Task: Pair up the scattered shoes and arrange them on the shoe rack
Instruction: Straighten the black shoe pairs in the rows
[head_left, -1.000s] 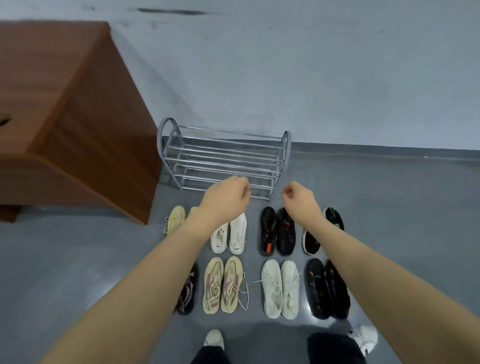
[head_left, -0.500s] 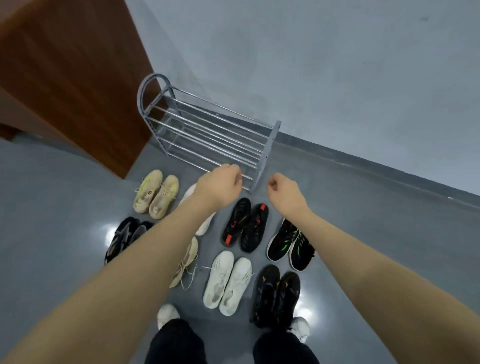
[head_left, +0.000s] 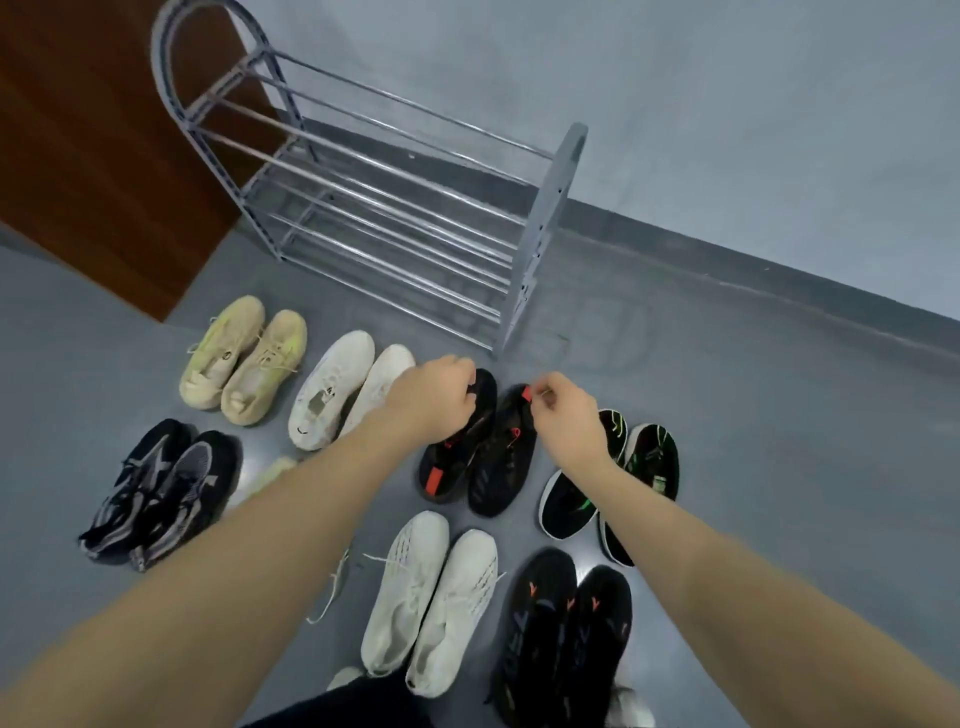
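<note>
cabinet: wooden cabinet (head_left: 93, 156) stood far left against the wall, not involved.
shoe rack: grey metal shoe rack (head_left: 384, 208) sat next to the cabinet, every tier bare; no shoes loaded yet.
beige pair (head_left: 244, 358): side by side on floor, toes toward rack, already matched.
grey-black pair (head_left: 156, 493): near-left, matched, toes touching; no readable writing.
white pair (head_left: 337, 395): in front of rack, small dark mark near one heel, too small to name.
left hand (head_left: 434, 397): fingers curled down on the toe end of the left black-red shoe (head_left: 452, 457); looked like a grip, contact partly hidden.
right hand (head_left: 566, 410): fingertips pinched at the red tab on the toe of the right black-red shoe (head_left: 504, 467).
why: both hands on one pair, probably to lift it together onto the rack just beyond.
white knit pair (head_left: 431, 597): near row, loose laces trailing left.
black-orange pair (head_left: 561, 634): nearest, orange marks, lettering unreadable.
black-green pair (head_left: 634, 467): rightmost, partly under right forearm.
brands: none legible.
</note>
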